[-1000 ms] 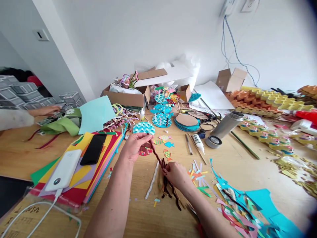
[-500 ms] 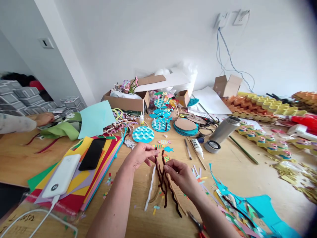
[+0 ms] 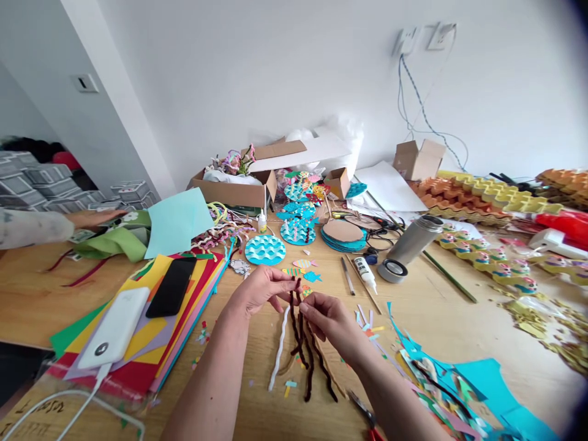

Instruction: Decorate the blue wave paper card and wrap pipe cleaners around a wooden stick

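Both hands are at the middle of the table with dark brown, wavy pipe cleaners (image 3: 308,361). My left hand (image 3: 264,289) pinches the top of one between thumb and fingers. Close on its right, my right hand (image 3: 327,315) is closed on another. Several brown strands hang or lie below the fingers, crossing one another; which of them are held I cannot fully tell. A white pipe cleaner (image 3: 278,352) and a tan one (image 3: 331,372) lie beside them. Just beyond the hands are paper fish (image 3: 313,277) and a round blue piece with wavy layers (image 3: 265,250).
Scissors (image 3: 362,409) lie near the front edge, by blue paper scraps (image 3: 496,386). A glue bottle (image 3: 365,274) and a steel flask (image 3: 416,239) are on the right. Coloured paper carries a phone (image 3: 171,286) and a power bank (image 3: 114,327). Another person's hand (image 3: 98,218) is far left.
My right hand has shifted slightly left and up, bringing the tops of the brown pipe cleaners closer together. My left hand barely moved. The other person's hand reached further right.
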{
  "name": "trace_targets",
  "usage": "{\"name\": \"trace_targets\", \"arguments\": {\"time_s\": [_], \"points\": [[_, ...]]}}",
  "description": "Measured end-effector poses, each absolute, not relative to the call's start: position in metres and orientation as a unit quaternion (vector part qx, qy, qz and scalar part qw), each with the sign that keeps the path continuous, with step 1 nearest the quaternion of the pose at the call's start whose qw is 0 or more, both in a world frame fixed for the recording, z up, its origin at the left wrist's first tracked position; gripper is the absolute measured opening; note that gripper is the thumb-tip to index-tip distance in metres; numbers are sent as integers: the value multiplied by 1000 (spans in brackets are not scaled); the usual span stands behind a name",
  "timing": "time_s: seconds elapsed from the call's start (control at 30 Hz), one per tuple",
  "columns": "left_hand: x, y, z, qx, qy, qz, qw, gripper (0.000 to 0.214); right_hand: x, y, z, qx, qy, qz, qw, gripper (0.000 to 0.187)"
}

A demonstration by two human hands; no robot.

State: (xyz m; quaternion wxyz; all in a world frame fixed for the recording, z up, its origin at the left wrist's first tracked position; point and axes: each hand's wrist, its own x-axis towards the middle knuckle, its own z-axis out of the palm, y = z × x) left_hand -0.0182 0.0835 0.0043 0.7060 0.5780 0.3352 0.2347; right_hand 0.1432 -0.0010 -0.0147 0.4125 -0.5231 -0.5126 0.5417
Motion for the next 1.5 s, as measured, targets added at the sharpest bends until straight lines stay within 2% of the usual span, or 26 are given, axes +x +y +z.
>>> {"name": "trace_targets", "arguments": {"time_s": [0.37,0.53,0.77,1.03,1.27,1.5], "points": [[-14,84,4,555,341,286,703,26,134,1,-10,-482,-436,601,465,32],[-14,88,1,522,404,337,672,28,131,-4,-19,-396,-351,721,448,37],[-19,93,-1,502,426,367,657,27,140,-7,-27,-362,-298,783,409,30],[-18,92,-1,497,424,373,659,25,143,-9,-25,-353,-277,799,401,27],[-18,92,0,497,423,382,654,25,143,-11,-22,-358,-283,797,394,32],[-12,90,2,488,438,377,654,18,146,-17,-20,-438,-407,709,375,37]]}}
